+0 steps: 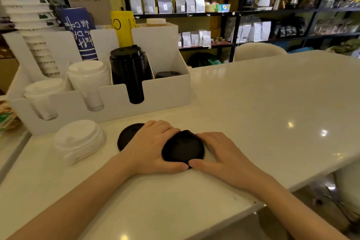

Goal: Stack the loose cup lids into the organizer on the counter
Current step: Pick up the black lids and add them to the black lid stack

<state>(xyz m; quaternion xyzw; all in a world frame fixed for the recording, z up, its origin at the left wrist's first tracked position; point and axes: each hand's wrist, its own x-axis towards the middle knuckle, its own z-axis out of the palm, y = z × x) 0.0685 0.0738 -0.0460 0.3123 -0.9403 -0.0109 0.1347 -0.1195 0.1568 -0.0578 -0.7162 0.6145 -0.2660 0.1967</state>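
A black cup lid (pixel 183 148) lies on the white counter, clasped from both sides by my left hand (pixel 151 147) and my right hand (pixel 218 154). Whether it is one lid or a small stack I cannot tell. A second black lid (pixel 125 138) rests flat just left of it, partly under my left hand. A loose pile of white lids (pixel 78 139) sits further left. The white organizer (pixel 165 93) stands behind, holding white lid stacks (pixel 89 82), a tall black lid stack (pixel 129 72) and a short black lid stack (pixel 168 74) in its rightmost slot.
Paper cup stacks (pixel 37 48), a blue sleeve (pixel 79 33) and a yellow one (pixel 122 27) stand in the organizer's back row. The counter (pixel 272 107) stretches right. Shelves of bags (pixel 187 4) line the far wall. A chair back (pixel 257 50) rises beyond the counter.
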